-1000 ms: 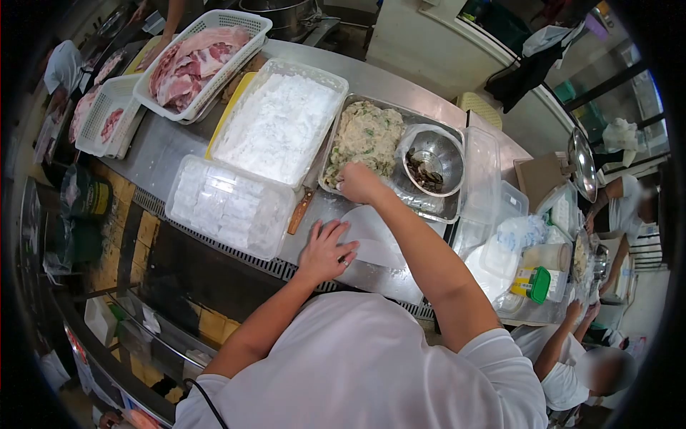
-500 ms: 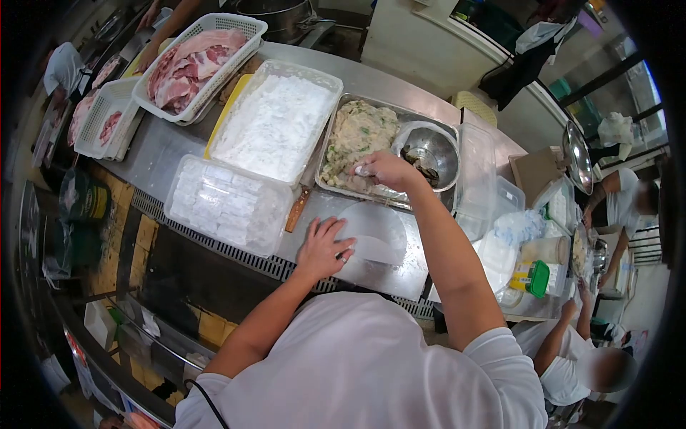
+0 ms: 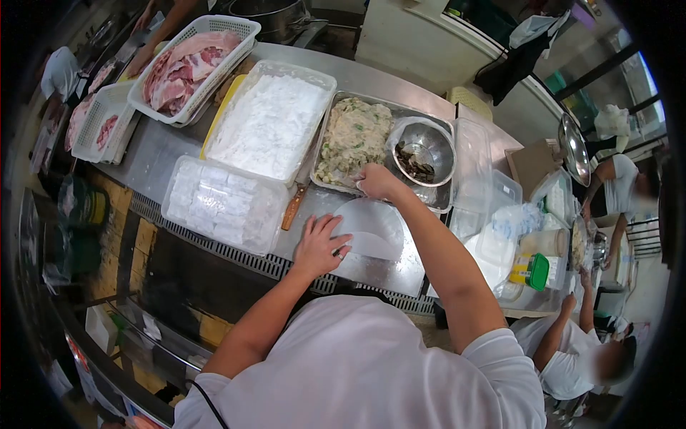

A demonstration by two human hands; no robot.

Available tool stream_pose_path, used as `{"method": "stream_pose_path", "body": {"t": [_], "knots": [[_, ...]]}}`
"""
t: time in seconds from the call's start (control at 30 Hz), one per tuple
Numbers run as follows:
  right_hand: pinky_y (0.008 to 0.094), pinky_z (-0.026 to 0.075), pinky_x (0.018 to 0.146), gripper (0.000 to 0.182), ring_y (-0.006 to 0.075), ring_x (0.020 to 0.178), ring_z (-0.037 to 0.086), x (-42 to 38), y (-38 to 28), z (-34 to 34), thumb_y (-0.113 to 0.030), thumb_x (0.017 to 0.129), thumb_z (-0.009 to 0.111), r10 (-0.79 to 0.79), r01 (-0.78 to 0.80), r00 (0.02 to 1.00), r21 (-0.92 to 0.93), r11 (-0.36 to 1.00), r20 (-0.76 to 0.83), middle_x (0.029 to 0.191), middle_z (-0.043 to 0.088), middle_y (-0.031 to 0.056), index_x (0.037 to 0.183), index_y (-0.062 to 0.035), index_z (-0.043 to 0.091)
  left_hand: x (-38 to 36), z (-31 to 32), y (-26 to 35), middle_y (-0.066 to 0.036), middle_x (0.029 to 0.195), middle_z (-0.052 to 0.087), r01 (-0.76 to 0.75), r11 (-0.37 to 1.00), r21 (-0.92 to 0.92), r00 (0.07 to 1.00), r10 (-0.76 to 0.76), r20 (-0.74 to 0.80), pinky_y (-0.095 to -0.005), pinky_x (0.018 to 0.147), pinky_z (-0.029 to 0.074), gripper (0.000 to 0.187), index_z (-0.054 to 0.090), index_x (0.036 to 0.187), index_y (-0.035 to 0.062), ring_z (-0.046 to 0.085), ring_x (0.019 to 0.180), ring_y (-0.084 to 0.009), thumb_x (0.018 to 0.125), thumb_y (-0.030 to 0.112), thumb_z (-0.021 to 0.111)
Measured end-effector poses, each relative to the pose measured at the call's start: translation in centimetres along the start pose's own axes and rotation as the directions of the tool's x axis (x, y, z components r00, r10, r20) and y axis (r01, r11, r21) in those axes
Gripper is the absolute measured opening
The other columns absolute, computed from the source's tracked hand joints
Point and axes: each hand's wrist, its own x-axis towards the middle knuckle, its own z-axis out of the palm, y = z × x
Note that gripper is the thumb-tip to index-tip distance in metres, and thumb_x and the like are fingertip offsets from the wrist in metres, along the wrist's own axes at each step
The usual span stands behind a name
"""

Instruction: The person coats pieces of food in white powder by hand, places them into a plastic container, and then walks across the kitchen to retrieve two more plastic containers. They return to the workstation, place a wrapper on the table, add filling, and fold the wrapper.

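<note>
My left hand (image 3: 321, 247) lies with fingers spread on the steel table, beside a thin, round, translucent white sheet (image 3: 377, 245). My right hand (image 3: 379, 181) is at the front edge of a metal tray (image 3: 336, 187), its fingers pinched together and pointing down. A whitish bit shows at those fingertips, but what they hold is hidden. Pale minced filling with green flecks (image 3: 357, 132) fills the tray's left side. On its right side sits a steel bowl (image 3: 436, 146) with dark slices (image 3: 414, 166) in it.
Left stand a tub of white powder (image 3: 268, 121), a lidded box of white pieces (image 3: 221, 204) and a basket of raw meat (image 3: 189, 71). A wooden-handled tool (image 3: 293, 207) lies near the box. Clear containers (image 3: 475, 171) and a green-lidded tub (image 3: 537, 272) stand right. Other people work nearby.
My right hand has moved from over the filling to the tray's front edge, uncovering more of the bowl. My left hand stays in place on the table. The view has shifted slightly.
</note>
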Motion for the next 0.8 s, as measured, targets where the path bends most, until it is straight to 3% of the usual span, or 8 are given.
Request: {"method": "stream_pose_path", "body": {"t": [0.1, 0.2, 0.33, 0.43, 0.53, 0.63, 0.73, 0.8], "knots": [[0.0483, 0.056, 0.094, 0.028, 0.0462, 0.101, 0.072, -0.3, -0.4, 0.8, -0.011, 0.084, 0.064, -0.016, 0.006, 0.998, -0.160, 0.987, -0.063, 0.105, 0.074, 0.0312, 0.105, 0.0011, 0.079, -0.3, 0.0, -0.1, -0.011, 0.148, 0.059, 0.003, 1.000, -0.011, 1.000, -0.003, -0.009, -0.0628, 0.120, 0.032, 0.026, 0.082, 0.113, 0.0238, 0.050, 0.140, -0.0351, 0.089, 0.033, 0.077], [0.0463, 0.057, 0.090, 0.030, 0.0425, 0.099, 0.074, -0.2, -1.8, -0.7, -0.012, 0.085, 0.066, -0.024, 0.044, 0.995, -0.208, 0.977, 0.099, 0.103, 0.076, 0.0282, 0.109, -0.0013, 0.080, -0.2, 0.0, -0.2, -0.011, 0.147, 0.059, -0.006, 1.000, -0.006, 1.000, 0.006, -0.014, -0.0625, 0.120, 0.032, 0.026, 0.082, 0.113, 0.0236, 0.050, 0.140, -0.0348, 0.088, 0.033, 0.077], [0.0402, 0.058, 0.086, 0.035, 0.0300, 0.095, 0.076, 0.8, -2.1, -2.4, -0.013, 0.087, 0.067, -0.052, 0.024, 0.995, 0.295, 0.955, 0.086, 0.102, 0.079, 0.0214, 0.117, -0.0035, 0.080, -0.1, -0.1, -0.2, -0.011, 0.147, 0.059, -0.006, 1.000, -0.009, 1.000, 0.005, -0.013, -0.0623, 0.120, 0.032, 0.026, 0.082, 0.113, 0.0234, 0.050, 0.140, -0.0344, 0.088, 0.032, 0.077], [0.0404, 0.059, 0.087, 0.036, 0.0309, 0.094, 0.077, 1.8, -2.6, -0.2, -0.009, 0.086, 0.065, -0.250, 0.257, 0.966, 0.188, 0.948, -0.061, 0.102, 0.079, 0.0215, 0.117, -0.0028, 0.079, -0.2, 0.1, -0.3, -0.010, 0.146, 0.060, -0.005, 1.000, -0.011, 1.000, 0.005, -0.017, -0.0624, 0.120, 0.032, 0.026, 0.082, 0.113, 0.0232, 0.050, 0.140, -0.0343, 0.088, 0.032, 0.077], [0.0403, 0.059, 0.088, 0.037, 0.0313, 0.095, 0.077, 0.6, -4.7, 1.2, -0.006, 0.085, 0.062, -0.272, 0.270, 0.962, -0.092, 0.958, -0.012, 0.104, 0.079, 0.0230, 0.118, -0.0026, 0.079, -0.1, -0.1, -0.2, -0.010, 0.146, 0.060, -0.007, 1.000, -0.012, 1.000, 0.007, -0.026, -0.0621, 0.120, 0.032, 0.026, 0.082, 0.113, 0.0232, 0.050, 0.140, -0.0341, 0.088, 0.032, 0.077], [0.0398, 0.058, 0.087, 0.038, 0.0310, 0.093, 0.076, 0.7, -4.7, 0.3, -0.006, 0.085, 0.062, -0.317, 0.323, 0.946, -0.189, 0.927, 0.064, 0.100, 0.078, 0.0231, 0.118, -0.0011, 0.079, -0.2, -0.2, -0.2, -0.010, 0.146, 0.060, -0.006, 1.000, -0.015, 1.000, 0.006, -0.015, -0.0613, 0.120, 0.032, 0.026, 0.082, 0.112, 0.0231, 0.050, 0.140, -0.0341, 0.089, 0.033, 0.077], [0.0385, 0.057, 0.082, 0.033, 0.0256, 0.085, 0.073, -0.7, -5.9, -2.9, -0.010, 0.088, 0.064, -0.125, 0.098, 0.966, 0.127, 0.987, 0.225, 0.091, 0.077, 0.0201, 0.116, -0.0006, 0.079, -0.1, -0.1, -0.2, -0.010, 0.147, 0.059, -0.010, 1.000, -0.001, 1.000, 0.010, -0.025, -0.0610, 0.120, 0.033, 0.026, 0.082, 0.111, 0.0212, 0.050, 0.140, -0.0342, 0.088, 0.033, 0.078], [0.0344, 0.056, 0.079, 0.031, 0.0180, 0.083, 0.069, -1.1, -4.0, -3.0, -0.010, 0.093, 0.067, -0.149, 0.099, 0.968, 0.240, 0.966, 0.201, 0.092, 0.076, 0.0115, 0.121, -0.0001, 0.077, -0.1, 0.1, -0.3, -0.011, 0.143, 0.060, -0.001, 1.000, -0.022, 0.999, 0.000, -0.042, -0.0609, 0.120, 0.033, 0.027, 0.081, 0.110, 0.0193, 0.051, 0.139, -0.0342, 0.087, 0.034, 0.080]]}}
